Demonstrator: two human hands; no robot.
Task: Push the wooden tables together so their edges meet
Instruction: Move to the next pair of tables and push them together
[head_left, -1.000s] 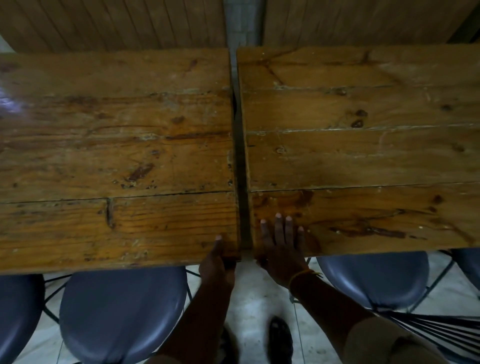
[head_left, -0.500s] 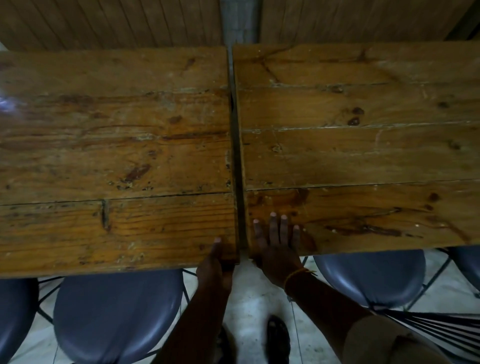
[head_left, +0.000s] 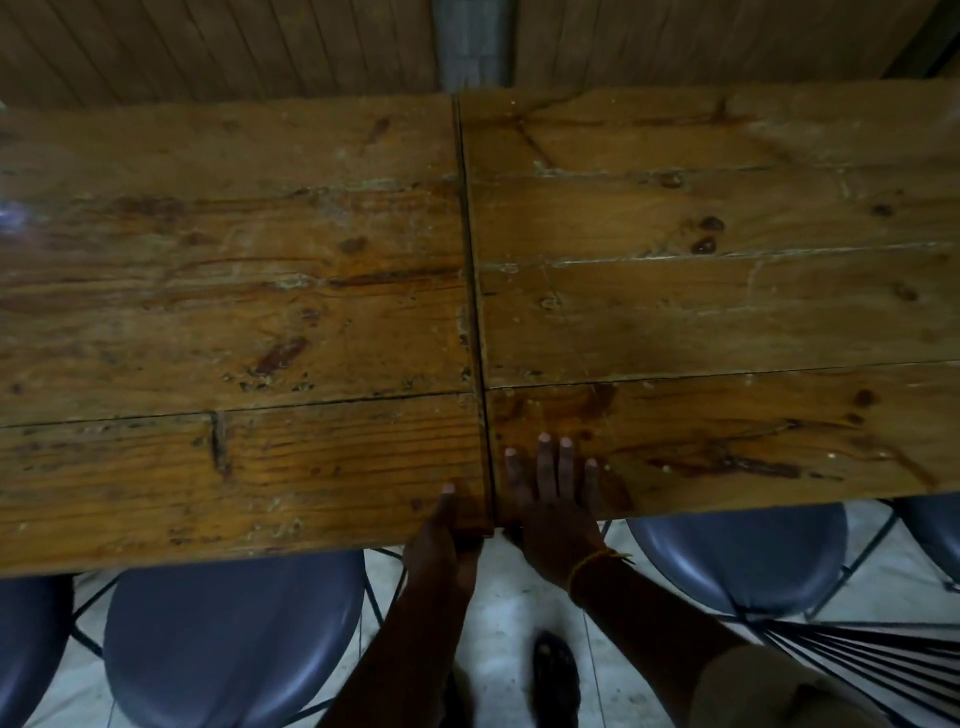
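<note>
Two worn plank tables stand side by side, the left wooden table (head_left: 234, 291) and the right wooden table (head_left: 717, 301). Only a thin dark seam runs between their inner edges. My left hand (head_left: 441, 540) grips the near right corner of the left table, thumb on top and fingers hidden underneath. My right hand (head_left: 556, 499) lies flat, fingers spread, on the near left corner of the right table, with a thin band on its wrist.
Blue-grey chair seats sit under the near edges: one (head_left: 234, 639) at left, another (head_left: 737, 556) at right, more at both frame sides. A wood-panelled wall with a grey post (head_left: 475, 47) backs the tables. My foot (head_left: 556, 675) stands on pale floor.
The gap between the two tables has narrowed from a clear dark strip to a thin seam. Both hands have stayed on the near corners.
</note>
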